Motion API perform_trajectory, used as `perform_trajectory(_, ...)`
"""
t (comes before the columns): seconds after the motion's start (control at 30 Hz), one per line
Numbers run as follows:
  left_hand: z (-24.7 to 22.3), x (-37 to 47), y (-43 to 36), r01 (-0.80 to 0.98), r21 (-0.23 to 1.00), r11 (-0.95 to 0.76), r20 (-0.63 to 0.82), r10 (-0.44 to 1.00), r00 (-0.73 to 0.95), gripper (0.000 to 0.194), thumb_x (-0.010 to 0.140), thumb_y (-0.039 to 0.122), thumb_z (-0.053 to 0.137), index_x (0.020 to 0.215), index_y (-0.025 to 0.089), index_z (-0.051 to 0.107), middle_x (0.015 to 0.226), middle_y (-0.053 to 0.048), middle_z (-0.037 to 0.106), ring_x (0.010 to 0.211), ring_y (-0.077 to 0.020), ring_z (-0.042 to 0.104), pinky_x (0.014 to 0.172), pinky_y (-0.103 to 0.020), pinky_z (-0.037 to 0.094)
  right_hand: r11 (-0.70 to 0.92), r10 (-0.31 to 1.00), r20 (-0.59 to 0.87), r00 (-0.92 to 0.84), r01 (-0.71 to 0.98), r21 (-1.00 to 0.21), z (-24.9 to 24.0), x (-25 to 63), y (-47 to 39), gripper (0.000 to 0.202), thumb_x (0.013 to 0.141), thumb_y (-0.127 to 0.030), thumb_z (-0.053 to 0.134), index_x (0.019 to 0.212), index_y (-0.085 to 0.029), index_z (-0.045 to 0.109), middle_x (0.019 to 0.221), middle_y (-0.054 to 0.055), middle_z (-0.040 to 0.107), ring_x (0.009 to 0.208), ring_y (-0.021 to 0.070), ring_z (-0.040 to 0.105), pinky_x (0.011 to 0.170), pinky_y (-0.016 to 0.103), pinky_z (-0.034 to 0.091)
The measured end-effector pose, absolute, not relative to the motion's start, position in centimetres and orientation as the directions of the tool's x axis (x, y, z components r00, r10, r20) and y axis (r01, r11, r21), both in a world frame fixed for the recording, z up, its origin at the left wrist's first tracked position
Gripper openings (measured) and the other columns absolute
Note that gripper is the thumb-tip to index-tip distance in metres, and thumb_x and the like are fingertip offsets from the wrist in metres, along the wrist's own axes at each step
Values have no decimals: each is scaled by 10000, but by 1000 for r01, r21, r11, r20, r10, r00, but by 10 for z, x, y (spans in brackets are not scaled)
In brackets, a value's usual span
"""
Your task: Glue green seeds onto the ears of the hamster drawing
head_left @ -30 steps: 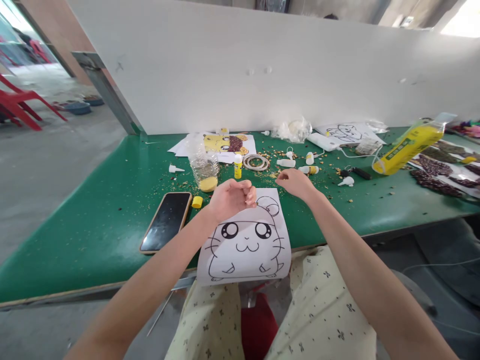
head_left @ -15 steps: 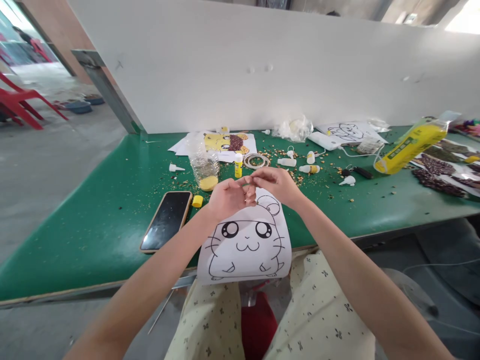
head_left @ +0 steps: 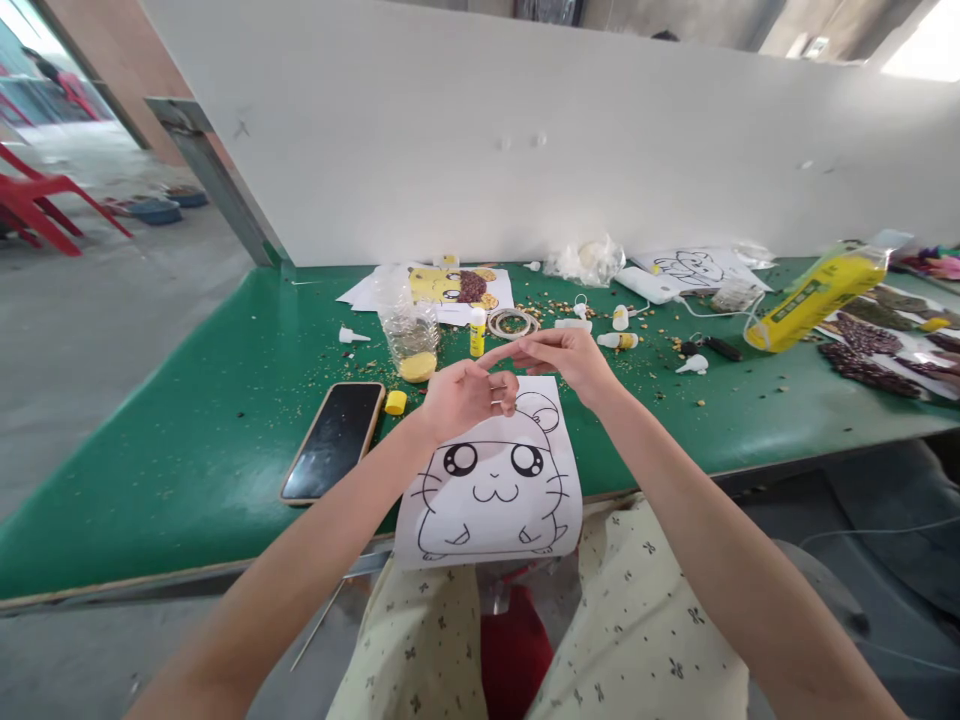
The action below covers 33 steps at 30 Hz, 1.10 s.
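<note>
Above the top edge of a paper sheet (head_left: 495,510) with a hamster line drawing, my two hands meet. My left hand (head_left: 466,398) points its forefinger to the right, with the other fingers loosely curled and nothing seen in them. The fingers of my right hand (head_left: 570,362) come together at that forefinger's tip; whether something small is between them is hidden. The sheet's lower end bends over the table edge toward my lap. Just behind the hands stands an uncapped yellow glue stick (head_left: 478,332), and its yellow cap (head_left: 395,403) lies by the phone (head_left: 334,442).
A clear plastic jar (head_left: 411,340) lies left of the glue stick. Behind are a partly filled yellow picture (head_left: 457,287), a tape ring (head_left: 513,322), small glue bottles (head_left: 618,340) and scattered grains. A yellow bag (head_left: 817,300) lies right. A white panel (head_left: 525,140) closes the back.
My right hand has shifted slightly to the right along my left forefinger, which is now straighter. The sheet has stayed in place.
</note>
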State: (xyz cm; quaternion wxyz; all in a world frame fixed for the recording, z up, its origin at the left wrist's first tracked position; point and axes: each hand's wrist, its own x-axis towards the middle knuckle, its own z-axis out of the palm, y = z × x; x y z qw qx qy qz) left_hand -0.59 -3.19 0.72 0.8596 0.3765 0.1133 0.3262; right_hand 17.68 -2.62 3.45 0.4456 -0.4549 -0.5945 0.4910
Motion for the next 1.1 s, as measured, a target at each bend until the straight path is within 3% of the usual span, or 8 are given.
perform_trajectory(0.3, 5, -6, -31, -490, 699, 521, 38, 657, 753, 309, 711, 173, 379, 938, 182, 588, 637, -44, 518, 582, -168, 486, 644, -320, 407, 137, 978, 122, -171, 75, -988, 30, 172, -26, 185, 587, -317, 758, 667, -179, 664, 628, 6, 654, 613, 125, 608, 655, 294, 521)
perform_trajectory(0.47, 4, -5, -31, -473, 704, 529, 29, 645, 764, 265, 710, 158, 383, 892, 193, 573, 656, -47, 535, 585, -165, 496, 649, -317, 407, 194, 964, 164, -209, 133, -972, 29, 169, -27, 195, 618, -326, 726, 667, -170, 620, 584, -14, 591, 578, 112, 566, 608, 277, 490)
perform_trajectory(0.6, 4, -5, -32, -464, 731, 500, 58, 632, 773, 402, 727, 168, 361, 1083, 205, 545, 706, -62, 569, 603, -171, 505, 661, -320, 397, 276, 950, 245, -195, 153, -949, 26, 171, -22, 156, 703, -315, 637, 695, -180, 559, 628, -16, 570, 615, 112, 564, 591, 260, 473)
perform_trajectory(0.77, 3, -5, -32, -423, 783, 456, 82, 598, 797, 603, 745, 186, 337, 1347, 212, 351, 760, -60, 589, 642, -176, 518, 692, -327, 379, 301, 952, 283, -117, 193, -934, 21, 178, -14, 119, 752, -300, 572, 770, -183, 562, 686, 10, 608, 635, 132, 579, 583, 271, 483)
perform_trajectory(1.1, 3, -5, -32, -406, 787, 464, 73, 584, 808, 673, 742, 183, 330, 1409, 216, 245, 771, -50, 587, 656, -176, 515, 706, -335, 361, 349, 932, 302, -198, 277, -895, 23, 186, -16, 164, 807, -322, 530, 806, -182, 616, 701, 23, 618, 661, 146, 586, 636, 292, 480)
